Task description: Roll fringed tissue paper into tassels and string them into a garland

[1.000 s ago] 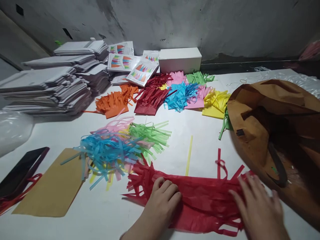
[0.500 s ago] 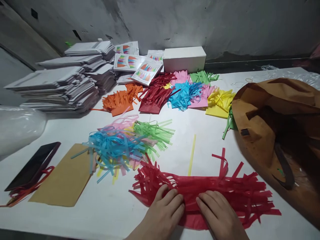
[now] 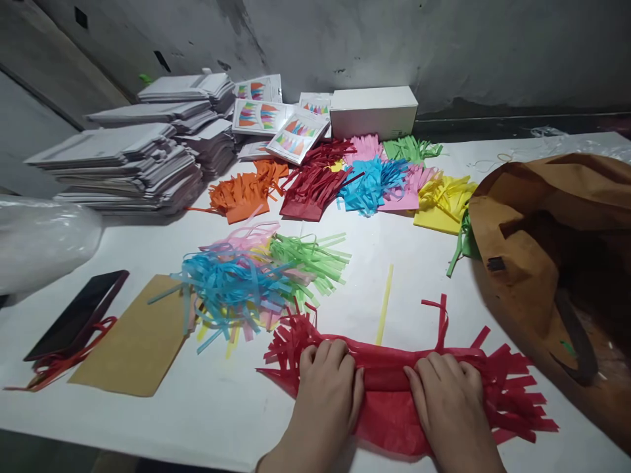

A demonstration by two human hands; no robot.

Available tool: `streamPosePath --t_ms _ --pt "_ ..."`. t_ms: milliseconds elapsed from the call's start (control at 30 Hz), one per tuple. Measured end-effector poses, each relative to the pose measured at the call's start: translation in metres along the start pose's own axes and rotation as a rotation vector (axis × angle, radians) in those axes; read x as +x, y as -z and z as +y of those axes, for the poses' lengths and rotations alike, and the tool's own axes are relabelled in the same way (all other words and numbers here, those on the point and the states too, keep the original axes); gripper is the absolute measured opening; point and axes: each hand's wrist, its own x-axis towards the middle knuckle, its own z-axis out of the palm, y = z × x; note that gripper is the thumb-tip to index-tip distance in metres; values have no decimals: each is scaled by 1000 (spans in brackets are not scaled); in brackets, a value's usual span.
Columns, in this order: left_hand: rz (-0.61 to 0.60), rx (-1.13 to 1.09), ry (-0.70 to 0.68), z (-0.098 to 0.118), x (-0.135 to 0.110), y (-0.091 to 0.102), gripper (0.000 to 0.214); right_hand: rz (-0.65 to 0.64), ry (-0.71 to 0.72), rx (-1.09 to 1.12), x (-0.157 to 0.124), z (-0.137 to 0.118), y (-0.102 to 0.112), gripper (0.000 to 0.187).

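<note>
A long red tissue-paper sheet [image 3: 389, 401] with fringe cut at both ends lies at the near edge of the white table [image 3: 414, 276]. Its far edge is rolled into a tube under my fingers. My left hand [image 3: 329, 387] presses on the roll left of its middle, fingers curled over it. My right hand [image 3: 447, 401] presses beside it on the right, fingers curled the same way. Red fringe sticks out past both hands.
A multicoloured pile of fringed paper [image 3: 256, 276] lies just beyond. More fringed sheets [image 3: 345, 184], stacked packets [image 3: 128, 164] and a white box [image 3: 373, 112] sit at the back. A brown bag [image 3: 557, 263] is at the right; a kraft envelope [image 3: 133, 338] and a dark phone [image 3: 79, 315] at the left.
My right hand came in from the sheet's right end to its middle. Both hands then pushed forward, and the red paper's middle has rolled up under the fingers.
</note>
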Motion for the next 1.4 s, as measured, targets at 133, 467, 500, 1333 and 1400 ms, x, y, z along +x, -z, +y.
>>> streamPosePath --t_ms 133,467,500,1333,1400 --pt "-48 83 6 -1 7 2 22 68 -19 23 3 0 4 21" --pt "117 -35 -233 -5 6 0 8 205 287 285 -3 -16 -2 33" --pt "103 -57 -301 -6 4 -1 8 199 266 309 -3 -17 -2 30" --pt "-77 -96 23 6 9 5 15 -3 53 -37 -1 13 -5 23" --pt "-106 -89 31 5 12 4 13 6 38 -24 1 13 -3 24"
